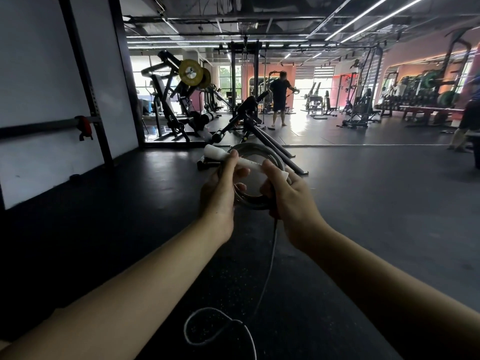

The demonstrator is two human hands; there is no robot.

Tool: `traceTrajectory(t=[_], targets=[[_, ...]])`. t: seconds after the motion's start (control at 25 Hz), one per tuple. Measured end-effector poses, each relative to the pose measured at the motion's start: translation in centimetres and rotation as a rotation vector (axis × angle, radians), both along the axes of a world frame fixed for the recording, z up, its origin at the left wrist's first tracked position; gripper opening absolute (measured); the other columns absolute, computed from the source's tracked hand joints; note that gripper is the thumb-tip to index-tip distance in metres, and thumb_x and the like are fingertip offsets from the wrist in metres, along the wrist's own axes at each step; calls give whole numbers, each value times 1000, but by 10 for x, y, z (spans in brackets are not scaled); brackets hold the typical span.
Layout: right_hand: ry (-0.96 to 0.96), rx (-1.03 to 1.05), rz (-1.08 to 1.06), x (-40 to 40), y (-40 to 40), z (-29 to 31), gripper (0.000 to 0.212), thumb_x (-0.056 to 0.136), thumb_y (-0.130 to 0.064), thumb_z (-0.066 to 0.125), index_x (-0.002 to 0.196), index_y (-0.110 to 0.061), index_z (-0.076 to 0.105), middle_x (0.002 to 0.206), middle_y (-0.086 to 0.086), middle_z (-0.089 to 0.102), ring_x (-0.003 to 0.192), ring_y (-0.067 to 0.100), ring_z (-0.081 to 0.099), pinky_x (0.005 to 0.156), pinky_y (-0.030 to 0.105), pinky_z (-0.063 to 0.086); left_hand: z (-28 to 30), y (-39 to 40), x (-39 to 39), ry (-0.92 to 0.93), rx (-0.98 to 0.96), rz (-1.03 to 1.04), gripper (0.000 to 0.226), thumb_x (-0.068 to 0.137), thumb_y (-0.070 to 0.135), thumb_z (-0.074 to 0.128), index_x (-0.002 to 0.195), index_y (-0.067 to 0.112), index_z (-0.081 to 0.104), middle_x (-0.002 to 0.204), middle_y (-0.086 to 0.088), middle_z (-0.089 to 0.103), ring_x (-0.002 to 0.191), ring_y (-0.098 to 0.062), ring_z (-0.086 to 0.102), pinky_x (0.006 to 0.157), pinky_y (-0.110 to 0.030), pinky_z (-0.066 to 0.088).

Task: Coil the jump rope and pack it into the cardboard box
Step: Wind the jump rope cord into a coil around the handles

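Both hands grip the jump rope coil: left hand and right hand pinch its white handle. Loose rope trails onto the dark floor.

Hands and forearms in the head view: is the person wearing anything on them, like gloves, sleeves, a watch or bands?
Nothing is worn as far as the head view shows. The left hand and right hand are bare, with no gloves or rings visible. Both forearms are bare to the frame's bottom edge, with no sleeve, watch or wristband in sight. The light is dim, so small marks cannot be ruled out.
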State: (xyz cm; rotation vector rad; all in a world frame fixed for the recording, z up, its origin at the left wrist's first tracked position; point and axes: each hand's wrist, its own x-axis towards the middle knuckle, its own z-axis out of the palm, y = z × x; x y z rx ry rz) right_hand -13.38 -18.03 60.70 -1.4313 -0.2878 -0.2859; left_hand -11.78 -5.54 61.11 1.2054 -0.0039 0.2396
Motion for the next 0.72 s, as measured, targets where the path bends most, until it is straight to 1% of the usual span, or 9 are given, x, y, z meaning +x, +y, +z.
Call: traceTrajectory(t=[0.08, 0.16, 0.2, 0.28, 0.36, 0.44, 0.52, 0.64, 0.72], targets=[[-7, -119, 35, 2, -7, 8, 37, 103, -34, 55, 69, -20, 53, 54, -5, 46, 41, 3, 35, 41, 20, 27, -3, 15, 6, -42, 132, 5, 48, 82, 64, 70, 112, 27, 72, 105, 1, 79, 102, -18, 72, 90, -38, 54], [-14, -252, 83, 3, -18, 18, 39, 104, -33, 54, 67, -20, 52, 55, -3, 43, 41, 5, 32, 43, 24, 24, 2, 30, 10, -137, 285, 42, 70, 72, 65, 77, 129, 28, 60, 125, 0, 70, 115, -18, 66, 87, -33, 52], [-17, -319, 108, 5, -24, 24, 38, 104, -32, 55, 68, -21, 54, 54, -4, 43, 41, 6, 32, 43, 25, 24, 8, 38, 11, -243, 412, 46, 77, 69, 62, 81, 134, 30, 54, 132, 2, 65, 118, -14, 62, 89, -29, 49], [-36, -495, 161, 7, -33, 33, 32, 104, -31, 56, 73, -20, 58, 54, -7, 45, 43, 5, 34, 43, 24, 24, 26, 50, 15, -481, 824, -26, 82, 68, 57, 84, 139, 36, 47, 138, 8, 60, 122, -6, 57, 98, -30, 46], [-71, -668, 200, 9, -38, 40, 31, 103, -31, 58, 82, -8, 64, 57, -3, 45, 47, 10, 35, 44, 24, 25, 46, 47, 12, -514, 1125, -277, 75, 70, 44, 89, 135, 32, 53, 129, 11, 67, 115, -3, 63, 101, -32, 48], [-99, -772, 215, 11, -42, 46, 39, 102, -35, 59, 98, 3, 67, 60, 1, 48, 52, 15, 37, 46, 25, 28, 59, 38, 9, -357, 1137, -471, 60, 72, 28, 91, 124, 20, 62, 107, 4, 77, 96, -12, 74, 92, -35, 57], [-125, -817, 229, 9, -45, 50, 41, 100, -40, 60, 105, 0, 72, 61, 1, 51, 53, 13, 40, 47, 23, 30, 64, 33, 7, -182, 1120, -581, 45, 76, 26, 87, 111, 7, 67, 83, -2, 77, 74, -20, 74, 76, -37, 61], [-140, -801, 256, 3, -48, 49, 43, 93, -55, 60, 90, -16, 77, 60, 2, 52, 52, 14, 39, 46, 25, 29, 64, 31, 3, -195, 1286, -582, 40, 81, 39, 81, 94, 3, 71, 70, -4, 70, 61, -12, 65, 60, -26, 56], [-115, -700, 241, 3, -54, 48, 54, 91, -60, 56, 90, -10, 76, 56, 2, 46, 47, 14, 34, 45, 26, 25, 63, 33, 0, -266, 1312, -526, 41, 85, 42, 77, 91, 2, 69, 67, -5, 66, 54, -10, 60, 54, -21, 50]])
